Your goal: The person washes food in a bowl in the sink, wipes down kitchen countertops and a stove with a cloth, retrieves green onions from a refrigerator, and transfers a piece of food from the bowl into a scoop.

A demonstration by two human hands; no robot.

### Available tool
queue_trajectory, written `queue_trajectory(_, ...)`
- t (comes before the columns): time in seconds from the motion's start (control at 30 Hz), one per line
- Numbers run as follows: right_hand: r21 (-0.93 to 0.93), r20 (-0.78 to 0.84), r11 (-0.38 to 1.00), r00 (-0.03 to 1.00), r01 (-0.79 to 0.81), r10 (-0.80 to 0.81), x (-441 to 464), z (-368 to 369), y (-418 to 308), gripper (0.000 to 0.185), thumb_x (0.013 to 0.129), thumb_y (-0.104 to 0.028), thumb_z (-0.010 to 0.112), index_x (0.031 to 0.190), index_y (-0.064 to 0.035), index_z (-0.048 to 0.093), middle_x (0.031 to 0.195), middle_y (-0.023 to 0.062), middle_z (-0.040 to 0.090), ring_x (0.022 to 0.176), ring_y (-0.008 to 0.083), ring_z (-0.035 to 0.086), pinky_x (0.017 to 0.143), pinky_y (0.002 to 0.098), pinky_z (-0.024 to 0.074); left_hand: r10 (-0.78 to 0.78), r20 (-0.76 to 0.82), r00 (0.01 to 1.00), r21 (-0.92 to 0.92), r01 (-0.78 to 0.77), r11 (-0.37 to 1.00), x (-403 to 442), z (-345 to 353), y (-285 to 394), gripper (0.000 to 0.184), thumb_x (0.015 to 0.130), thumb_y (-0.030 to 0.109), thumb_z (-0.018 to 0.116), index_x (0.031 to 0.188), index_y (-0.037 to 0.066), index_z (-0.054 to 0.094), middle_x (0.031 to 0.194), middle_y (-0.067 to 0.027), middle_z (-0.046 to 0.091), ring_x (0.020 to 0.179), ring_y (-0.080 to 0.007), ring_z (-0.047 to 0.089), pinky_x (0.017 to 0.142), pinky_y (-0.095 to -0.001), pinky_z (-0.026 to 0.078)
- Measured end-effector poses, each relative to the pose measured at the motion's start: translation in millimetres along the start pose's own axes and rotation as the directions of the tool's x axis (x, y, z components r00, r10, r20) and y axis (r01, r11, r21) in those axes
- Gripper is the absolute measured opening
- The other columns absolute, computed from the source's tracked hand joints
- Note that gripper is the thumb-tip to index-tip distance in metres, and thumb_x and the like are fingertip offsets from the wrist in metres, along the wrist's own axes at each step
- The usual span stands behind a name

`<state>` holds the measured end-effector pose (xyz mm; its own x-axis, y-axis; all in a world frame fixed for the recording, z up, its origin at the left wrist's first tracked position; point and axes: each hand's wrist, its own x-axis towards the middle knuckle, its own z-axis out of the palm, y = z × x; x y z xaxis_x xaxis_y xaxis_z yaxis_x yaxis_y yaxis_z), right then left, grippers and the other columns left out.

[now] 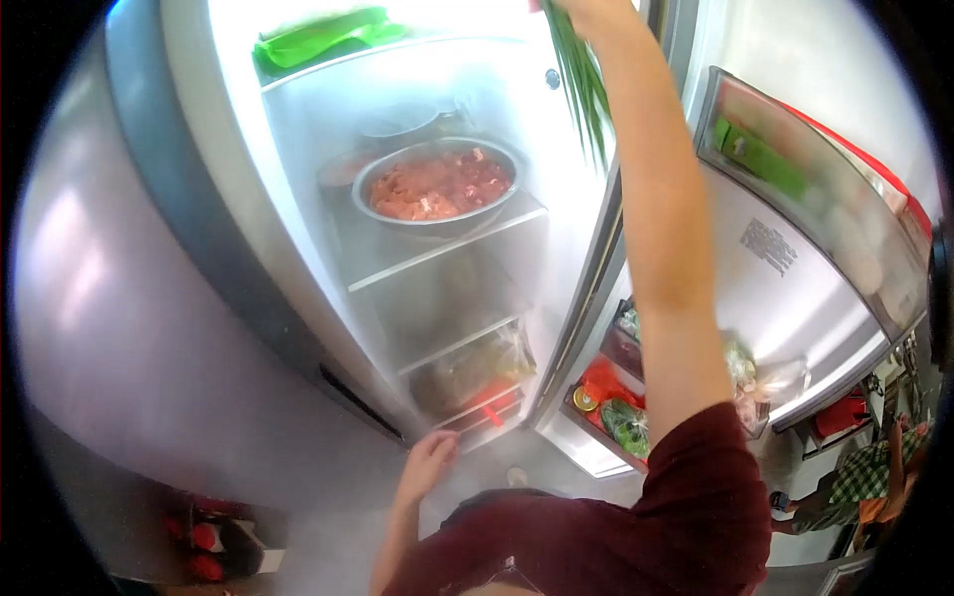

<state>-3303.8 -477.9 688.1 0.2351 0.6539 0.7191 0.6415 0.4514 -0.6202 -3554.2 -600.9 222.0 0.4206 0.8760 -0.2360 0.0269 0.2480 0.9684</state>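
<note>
Greens (584,84), long and narrow, hang at the upper right of the open fridge (576,268), their tips pointing down and their upper ends cut off by the top edge of the view. The right hand (586,14) is beside these upper ends; its fingers are largely out of frame, so whether it grasps the greens cannot be told. The left hand (431,464), low beside the fridge opening, has loosely bent fingers with nothing visible in them.

Inside, a metal bowl (366,207) of raw meat (437,186) rests on a shelf (447,250). Pale mist blurs the shelf and the round dish (397,119) behind the bowl. Above, a bright green package (328,38) is partly cut off. The contents of the lower compartments, behind hazy panels, are hard to identify, apart from a clear bag (497,358).

At right, the raised arm hides part of the open door (795,288). Its lower bin (606,437) contains a jar (584,399) and bagged vegetables (626,425). Another person (870,477), in green checks, is small and partly cut off at the far right.
</note>
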Motion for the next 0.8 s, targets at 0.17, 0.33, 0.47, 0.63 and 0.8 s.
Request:
queue_trajectory(0.17, 0.068, 0.089, 0.99, 0.988, 0.124, -0.129, -181.2, 10.8, 53.9, 0.017, 0.072, -0.012, 0.057, 0.084, -0.0001, 0.053, 0.059, 0.0008, 0.049, 0.052, 0.0062, 0.046, 0.048, 0.0218, 0.0382, 0.25, -0.02, 0.968, 0.104, -0.247, 0.963, -13.8, 15.5, 76.3, 0.016, 0.08, 0.009, 0.047, 0.092, 0.0, 0.052, 0.078, -0.0015, 0.053, 0.074, -0.0097, 0.049, 0.069, -0.0228, 0.04)
queue_trajectory(0.33, 0.152, 0.204, 0.974, 0.97, -0.166, 0.134, -308.3, 42.5, 102.7, 0.023, 0.067, -0.014, 0.057, 0.086, -0.0028, 0.051, 0.066, 0.0149, 0.055, 0.062, 0.0263, 0.056, 0.053, 0.0331, 0.0416, 0.584, -0.053, 0.81, 0.09, -0.579, 0.81, -1.0, 59.4, 135.1, 0.039, 0.075, 0.004, 0.051, 0.112, 0.002, 0.038, 0.096, -0.0073, 0.05, 0.088, -0.0143, 0.048, 0.078, -0.0264, 0.039)
queue_trajectory(0.47, -0.22, 0.197, 0.975, 0.977, -0.036, 0.081, -354.9, 61.6, 117.8, 0.033, 0.066, -0.017, 0.058, 0.092, -0.0014, 0.046, 0.072, 0.0128, 0.054, 0.063, 0.0312, 0.055, 0.05, 0.0391, 0.0417, 0.536, -0.209, 0.818, -0.107, -0.564, 0.819, 23.9, 107.6, 137.9, 0.045, 0.078, 0.007, 0.05, 0.118, 0.003, 0.029, 0.093, -0.009, 0.05, 0.086, -0.0155, 0.049, 0.077, -0.0267, 0.04)
queue_trajectory(0.63, -0.266, 0.25, 0.964, 0.967, 0.017, 0.052, -366.6, 50.2, 131.5, 0.042, 0.066, -0.02, 0.058, 0.099, 0.0003, 0.041, 0.079, 0.0134, 0.052, 0.065, 0.0313, 0.054, 0.052, 0.0391, 0.0426, 0.336, -0.297, 0.894, -0.361, -0.431, 0.827, 46.5, 130.0, 133.9, 0.034, 0.086, 0.023, 0.037, 0.115, 0.004, 0.033, 0.07, -0.005, 0.048, 0.066, -0.0125, 0.047, 0.062, -0.0253, 0.042)
queue_trajectory(0.8, -0.066, 0.317, 0.996, 0.945, -0.057, 0.075, -364.5, 26.0, 157.0, 0.047, 0.066, -0.015, 0.058, 0.107, -0.0009, 0.039, 0.086, 0.0197, 0.053, 0.071, 0.0354, 0.054, 0.058, 0.0394, 0.0435, 0.234, -0.314, 0.92, -0.437, -0.359, 0.825, 54.0, 147.2, 152.3, 0.038, 0.086, 0.032, 0.034, 0.114, 0.006, 0.036, 0.076, -0.0051, 0.049, 0.064, -0.0116, 0.047, 0.058, -0.0248, 0.042)
